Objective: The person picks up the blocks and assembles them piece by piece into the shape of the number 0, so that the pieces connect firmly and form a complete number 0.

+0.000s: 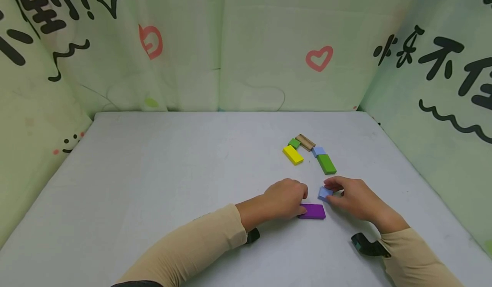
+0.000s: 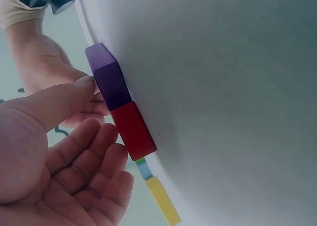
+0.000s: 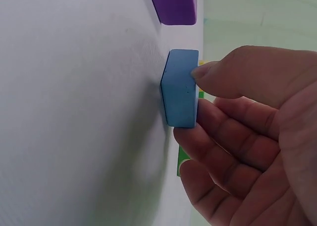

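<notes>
A light blue block point(image 3: 181, 89) is pinched between the thumb and fingers of my right hand point(image 1: 355, 197), low over or on the white table; I cannot tell whether it touches. To its left, my left hand point(image 1: 284, 199) holds a purple block point(image 1: 313, 211) at its left end, thumb on its edge. A red block point(image 2: 133, 132) adjoins the purple one end to end in the left wrist view, beside the curled left fingers; the left hand hides it in the head view.
Beyond the hands, an arc of blocks lies on the white table point(image 1: 153, 184): yellow point(image 1: 293, 155), small green point(image 1: 294, 143), brown point(image 1: 305, 142), small blue point(image 1: 318, 151) and a longer green one point(image 1: 326, 164). Printed curtains point(image 1: 246, 43) enclose the back and sides.
</notes>
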The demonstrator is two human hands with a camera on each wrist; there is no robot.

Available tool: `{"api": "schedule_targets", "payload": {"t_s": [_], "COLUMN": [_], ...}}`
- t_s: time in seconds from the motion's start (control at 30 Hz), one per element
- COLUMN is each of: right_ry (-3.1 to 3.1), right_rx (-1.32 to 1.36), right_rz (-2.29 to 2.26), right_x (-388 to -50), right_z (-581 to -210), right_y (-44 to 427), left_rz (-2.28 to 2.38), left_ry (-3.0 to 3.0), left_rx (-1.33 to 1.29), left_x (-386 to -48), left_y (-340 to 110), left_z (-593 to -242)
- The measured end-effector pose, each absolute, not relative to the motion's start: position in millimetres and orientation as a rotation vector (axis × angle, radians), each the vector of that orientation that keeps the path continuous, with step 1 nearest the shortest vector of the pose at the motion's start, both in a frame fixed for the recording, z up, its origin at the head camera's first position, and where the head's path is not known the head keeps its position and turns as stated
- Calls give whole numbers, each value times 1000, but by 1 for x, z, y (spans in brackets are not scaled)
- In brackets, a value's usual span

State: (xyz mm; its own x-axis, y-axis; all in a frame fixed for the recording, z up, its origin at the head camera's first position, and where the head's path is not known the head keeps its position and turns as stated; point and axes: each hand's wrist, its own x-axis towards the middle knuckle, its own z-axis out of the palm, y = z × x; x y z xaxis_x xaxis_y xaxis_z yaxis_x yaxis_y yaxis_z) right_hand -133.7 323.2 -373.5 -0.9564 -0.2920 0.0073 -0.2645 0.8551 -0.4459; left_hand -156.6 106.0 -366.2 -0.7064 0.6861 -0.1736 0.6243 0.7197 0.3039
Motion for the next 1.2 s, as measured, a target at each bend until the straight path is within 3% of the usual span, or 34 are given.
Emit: {"api": "schedule_targets", "payload": {"t_s": [1.2], "right_ry": [2897], "right_rx": [-408], "right_rz": [-706], "right_x": [-127], "right_z": [-372], "right_y": [317], "left_rz": [329], "left_ry": [2655], "left_rx": [1024], "left_x": [-156], "left_y": [107], "left_z": [-368]}}
